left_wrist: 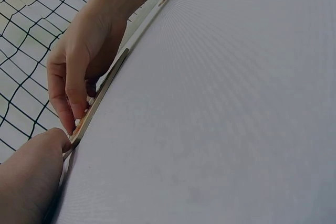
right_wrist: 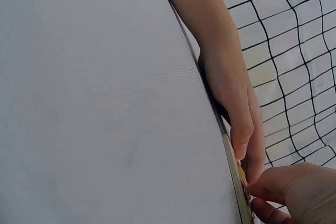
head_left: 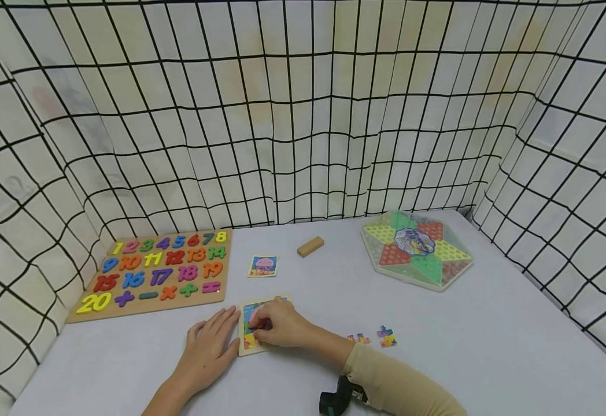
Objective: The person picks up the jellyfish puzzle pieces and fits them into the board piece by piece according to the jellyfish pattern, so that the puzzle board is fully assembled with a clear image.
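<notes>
A small jigsaw puzzle in a wooden tray (head_left: pixel 248 342) lies on the white table, its picture partly covered by my right hand (head_left: pixel 284 325). That hand's thumb and fingers are bent and pinch a puzzle piece over the picture; the fingers hide most of the piece. Along the tray's left edge rests my left hand (head_left: pixel 206 346), fingers extended and touching the frame. Both wrist views see the tray edge-on, with the left thumb (left_wrist: pixel 56 139) at its corner and the right fingertips (right_wrist: pixel 254 190) low over its face. Loose puzzle pieces (head_left: pixel 387 336) lie right of the right forearm.
A wooden number board (head_left: pixel 152 296) stands at the left. Beyond the tray are a small picture card (head_left: pixel 263 266) and a wooden block (head_left: pixel 310 247). A hexagonal Chinese checkers board (head_left: pixel 416 248) lies back right. Black netting (head_left: pixel 308 138) over white walls encloses the table.
</notes>
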